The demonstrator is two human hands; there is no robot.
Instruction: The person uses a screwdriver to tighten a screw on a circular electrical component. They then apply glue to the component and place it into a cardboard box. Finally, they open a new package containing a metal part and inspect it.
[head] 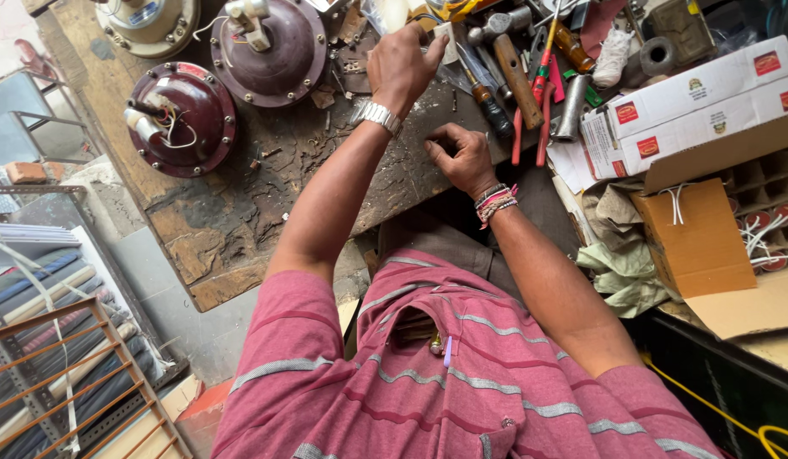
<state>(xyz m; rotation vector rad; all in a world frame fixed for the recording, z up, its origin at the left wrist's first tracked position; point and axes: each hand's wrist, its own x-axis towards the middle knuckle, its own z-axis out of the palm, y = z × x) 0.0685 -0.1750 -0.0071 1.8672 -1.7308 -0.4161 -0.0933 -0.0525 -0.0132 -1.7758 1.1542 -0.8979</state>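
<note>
Left hand (400, 64) stretched far across table (241, 221), pinching small pale part (446, 41). Right hand (462, 155) nearer body, fingertips pinched together, contents indiscernible.

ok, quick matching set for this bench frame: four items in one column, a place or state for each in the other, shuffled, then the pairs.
Items:
1. left hand
2. right hand
3. pliers
4. open box

Places or states:
A. red handles, lying among the tools at the bench's far side
B. brown cardboard, flap up, to the right of the bench
C. raised over the bench, silver watch on its wrist
D. low at the bench's near edge, fingers curled, thread bands on its wrist

Pairs: 1-C, 2-D, 3-A, 4-B
</note>
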